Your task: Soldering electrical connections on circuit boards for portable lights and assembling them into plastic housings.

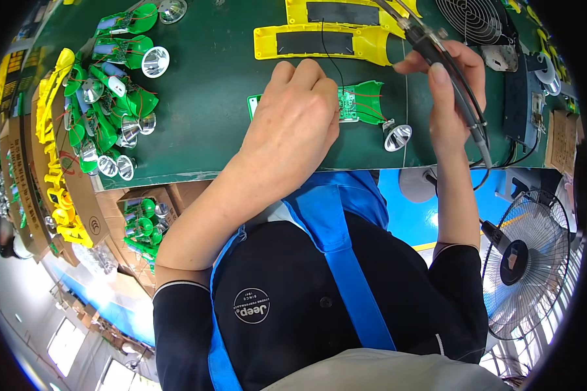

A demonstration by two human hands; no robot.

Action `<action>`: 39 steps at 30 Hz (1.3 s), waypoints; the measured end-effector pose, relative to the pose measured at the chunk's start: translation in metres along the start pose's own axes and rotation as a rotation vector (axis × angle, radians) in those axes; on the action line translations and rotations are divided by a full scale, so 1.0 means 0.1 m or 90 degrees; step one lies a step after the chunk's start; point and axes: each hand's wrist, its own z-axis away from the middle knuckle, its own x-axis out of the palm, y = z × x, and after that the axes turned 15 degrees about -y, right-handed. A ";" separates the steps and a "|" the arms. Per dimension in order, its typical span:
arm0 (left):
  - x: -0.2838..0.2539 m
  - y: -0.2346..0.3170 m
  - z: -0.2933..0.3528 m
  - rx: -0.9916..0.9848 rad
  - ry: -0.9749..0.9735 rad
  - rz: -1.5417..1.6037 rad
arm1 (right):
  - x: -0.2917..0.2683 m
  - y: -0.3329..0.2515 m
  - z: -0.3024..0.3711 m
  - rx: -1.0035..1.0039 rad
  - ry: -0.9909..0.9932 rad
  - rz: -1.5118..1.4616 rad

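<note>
My left hand [293, 120] is closed, knuckles up, over a green lamp housing [370, 98] lying on the bench. Its fingertips are hidden, so I cannot make out what they pinch. Beside them a green circuit board [349, 104] shows inside the housing. A thin black wire [329, 52] arcs down to the board near these fingers. Red wires join the housing to a silver reflector cup [398, 137] on its right. Raised to the right, my right hand [453, 91] grips a soldering iron [460, 91] by its black handle, slanting from upper left to lower right.
Two yellow casings [372, 47] with dark pads lie beyond my left hand on the green bench [202, 98]. Several green housings with reflectors [104, 104] are heaped at left, beside yellow parts [52, 150] on a carton. A black fan [473, 19] stands far right; a floor fan [525, 260] is below.
</note>
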 end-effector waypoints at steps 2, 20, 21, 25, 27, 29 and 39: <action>-0.01 0.01 0.03 0.004 -0.011 -0.017 | 0.07 0.00 -0.05 -0.005 -0.019 0.016; -0.04 -0.23 -0.30 0.016 0.159 0.690 | -0.14 0.26 0.36 -0.071 -0.139 0.118; -0.03 -0.22 -0.32 0.034 0.141 0.696 | -0.15 0.23 0.39 -0.049 -0.119 0.093; -0.03 -0.32 -0.31 0.013 0.133 0.464 | -0.25 0.21 0.42 -0.083 -0.099 0.153; -0.09 -0.35 -0.28 0.011 0.111 0.182 | -0.25 0.14 0.41 -0.059 -0.056 0.138; -0.13 -0.37 -0.27 0.034 0.116 0.124 | -0.26 0.06 0.35 0.000 -0.008 0.099; -0.14 -0.34 -0.10 0.031 0.068 0.122 | -0.34 -0.02 0.15 0.256 -0.049 -0.177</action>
